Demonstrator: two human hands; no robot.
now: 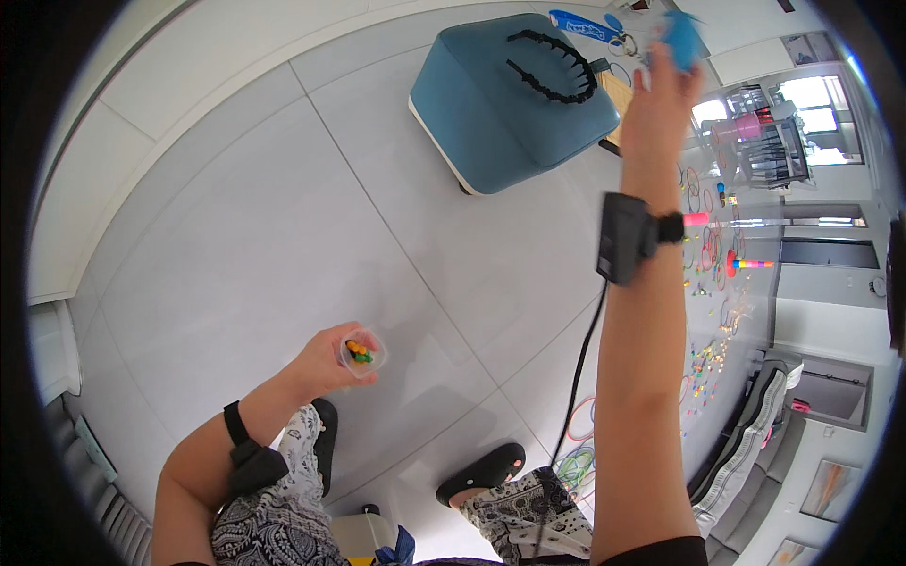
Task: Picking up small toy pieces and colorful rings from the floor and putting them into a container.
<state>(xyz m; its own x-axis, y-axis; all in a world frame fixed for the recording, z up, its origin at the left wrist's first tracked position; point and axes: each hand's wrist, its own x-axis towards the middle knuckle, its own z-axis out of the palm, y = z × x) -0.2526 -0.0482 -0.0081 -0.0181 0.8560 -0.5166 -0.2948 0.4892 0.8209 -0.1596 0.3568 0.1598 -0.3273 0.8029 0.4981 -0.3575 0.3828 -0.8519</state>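
Observation:
My left hand (331, 362) is wrapped around a small clear plastic cup (377, 362), low over the tiled floor. Small orange (357, 348) and green pieces (363, 358) lie inside the cup. Stretched far out to the upper right, my right hand (662, 102) has its fingers around a blurred blue object (681, 41), whose kind I cannot make out. Close to those fingers are a metal key ring (623, 45) and a blue strap (584, 27) bearing writing. A black braided headband (587, 78) rests on a blue padded stool (488, 106), left of my right hand.
A black cable (582, 361) hangs from the device (623, 237) on my right wrist. Coloured rings (577, 463) and many small bright pieces (708, 361) are scattered on the floor at right. A ring-stacking toy (750, 264) and a grey sofa (754, 474) are farther off.

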